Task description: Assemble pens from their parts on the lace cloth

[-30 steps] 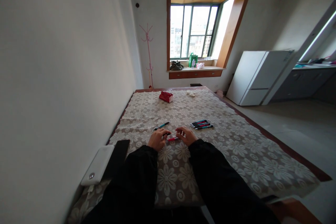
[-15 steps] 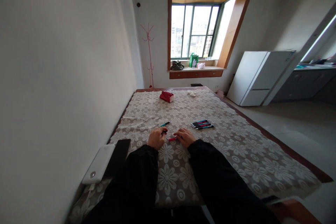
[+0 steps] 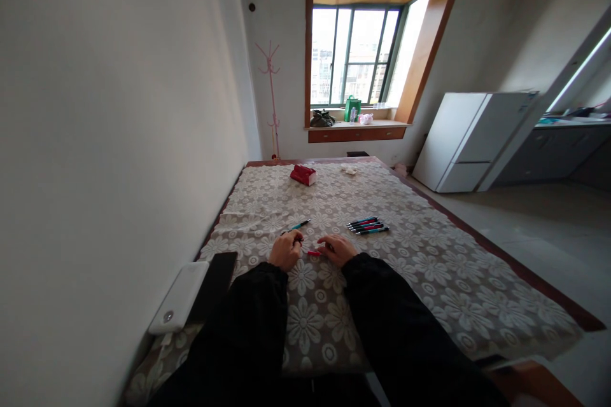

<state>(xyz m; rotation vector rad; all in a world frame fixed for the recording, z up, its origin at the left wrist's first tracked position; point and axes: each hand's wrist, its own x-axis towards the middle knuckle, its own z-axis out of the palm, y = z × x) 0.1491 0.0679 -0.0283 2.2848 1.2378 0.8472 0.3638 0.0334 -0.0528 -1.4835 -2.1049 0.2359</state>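
My left hand (image 3: pixel 286 250) rests on the patterned tablecloth with its fingers curled together. Whatever may be in its pinch is too hidden to name. A blue and black pen (image 3: pixel 300 225) lies just beyond its fingers. Close by on the right, my right hand (image 3: pixel 338 250) has its fingers bent around one end of a red pen piece (image 3: pixel 313 253), which sticks out toward the left hand. Several blue, red and black pens (image 3: pixel 367 226) lie side by side past the right hand.
A white power bank-like device (image 3: pixel 179 299) and a black flat slab (image 3: pixel 213 286) lie at the left wall. Toward the far end of the tablecloth (image 3: pixel 305 321) are a red tissue pack (image 3: pixel 303 175) and a crumpled white item (image 3: pixel 350 171). A white fridge (image 3: pixel 461 140) stands beyond the table's right side.
My left fingers have drawn in slightly, and the dark, red-tipped bit seen at them before is now mostly hidden. The right fingers have shifted slightly around the red piece. The other pens are unmoved.
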